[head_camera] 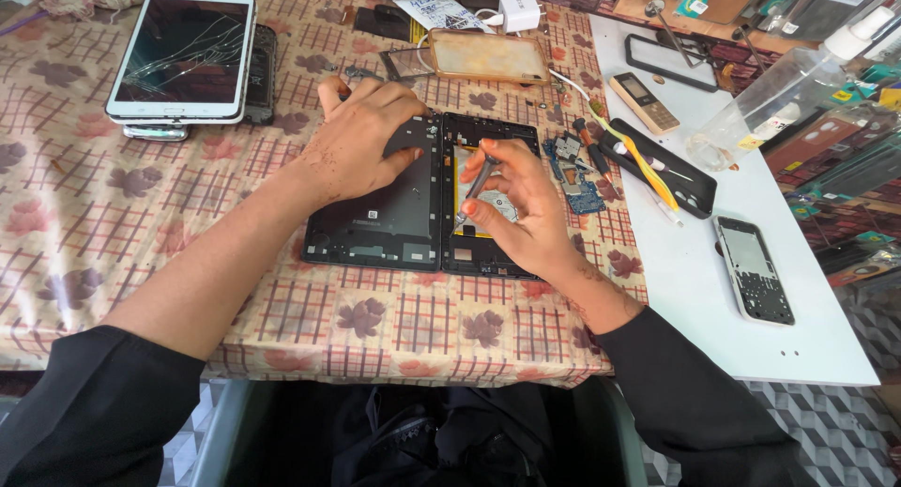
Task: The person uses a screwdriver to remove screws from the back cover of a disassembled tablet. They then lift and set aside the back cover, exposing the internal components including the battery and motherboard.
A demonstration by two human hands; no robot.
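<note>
centrally, right hand [526, 215] grips a screwdriver [477, 185]; left hand [361, 135] presses flat on opened tablet [394, 220].

Patterned tablecloth [113, 215] looks like matt woven cloth; opened tablet chassis [375, 220] at centre is matt black plastic; screwdriver [476, 185] has a dull metal shaft; cracked white tablet [183, 55], upper left, has glossy glass; white board [713, 299] at right is smooth

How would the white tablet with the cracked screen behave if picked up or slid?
The white tablet looks thin and rigid, so probably stiff, not floppy. Its cracked glass suggests it is fragile and may shed splinters. It lies on other devices over a patterned tablecloth, so it might rock or slide off.
</note>
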